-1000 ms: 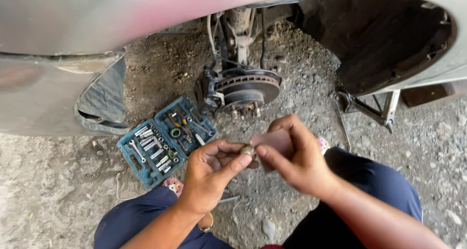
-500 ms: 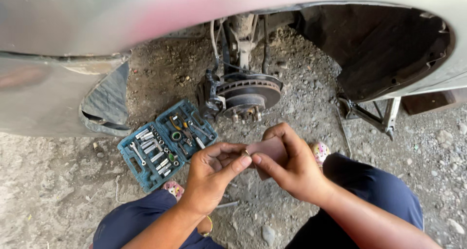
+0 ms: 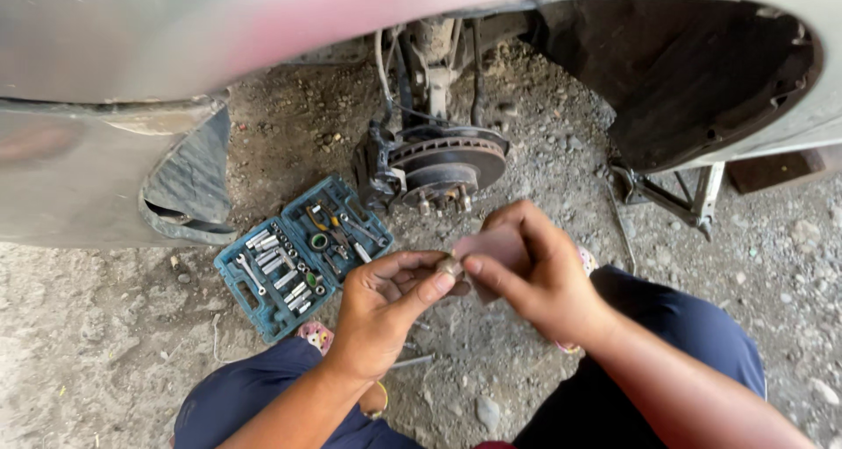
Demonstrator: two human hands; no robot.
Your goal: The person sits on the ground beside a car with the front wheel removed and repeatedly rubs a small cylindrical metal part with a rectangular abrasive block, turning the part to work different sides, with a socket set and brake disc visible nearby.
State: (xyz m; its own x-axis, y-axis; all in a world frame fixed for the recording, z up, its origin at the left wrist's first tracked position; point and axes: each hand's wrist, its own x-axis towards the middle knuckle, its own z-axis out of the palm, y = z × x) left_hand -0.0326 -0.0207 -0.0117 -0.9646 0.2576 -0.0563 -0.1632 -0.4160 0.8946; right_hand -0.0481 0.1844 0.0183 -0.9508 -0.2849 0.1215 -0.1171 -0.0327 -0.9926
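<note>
Gravel and dirt lie under a car body [image 3: 175, 54] with its wheel off. On the left, a torn dark liner [image 3: 189, 181] hangs from the body. Right of it, an open blue tool case [image 3: 298, 256] sits on the ground, full of sockets and small wrenches. Far behind it is the bare brake disc [image 3: 447, 164] on its hub. A jack [image 3: 671, 195] stands on the far right.

Near the camera, the person's knees in dark blue trousers [image 3: 684, 344] are spread apart. The left hand [image 3: 381, 309] has its fingers [image 3: 430, 287] pinched together on a small grey metal part [image 3: 450, 267]. The right hand [image 3: 535, 269] touches the same part with thumb and first finger while the other fingers clamp a brown pad [image 3: 495, 247] against the palm. The part sits just between the two hands, near the disc.

Compared with a second ago, the hands have come closer together and both now grip the small part. Before, the pad showed more and the left fingers were looser. The right hand now covers more of the pad. It looks like the part is being pressed onto the pad's edge or picked off it. The case, disc and jack have stayed where they were.
</note>
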